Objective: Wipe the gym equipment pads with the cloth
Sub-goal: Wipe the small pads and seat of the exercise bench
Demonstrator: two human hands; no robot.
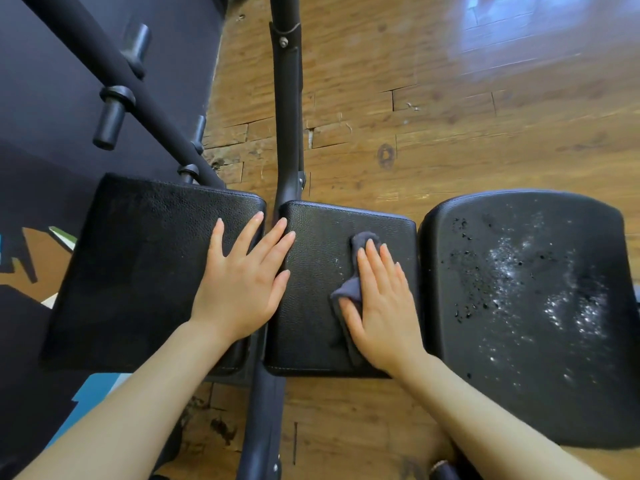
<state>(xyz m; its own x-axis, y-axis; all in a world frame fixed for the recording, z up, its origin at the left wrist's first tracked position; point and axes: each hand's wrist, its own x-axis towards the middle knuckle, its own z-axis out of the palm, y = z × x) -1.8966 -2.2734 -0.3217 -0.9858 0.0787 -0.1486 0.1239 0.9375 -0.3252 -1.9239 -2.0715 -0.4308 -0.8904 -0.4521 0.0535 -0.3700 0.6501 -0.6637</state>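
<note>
On the middle pad [311, 289], near its right edge, the right hand [381, 306] presses the grey cloth [346, 289] flat with straight fingers, to wipe. The left hand [242, 282] lies open across the gap to the left pad [138, 265], probably for support.

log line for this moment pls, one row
step: wiping | right hand presses cloth on middle pad | left hand flat across left pad | right pad speckled

Worn wooden plank floor [433, 109], dark mat [52, 98] left, window glare
</note>
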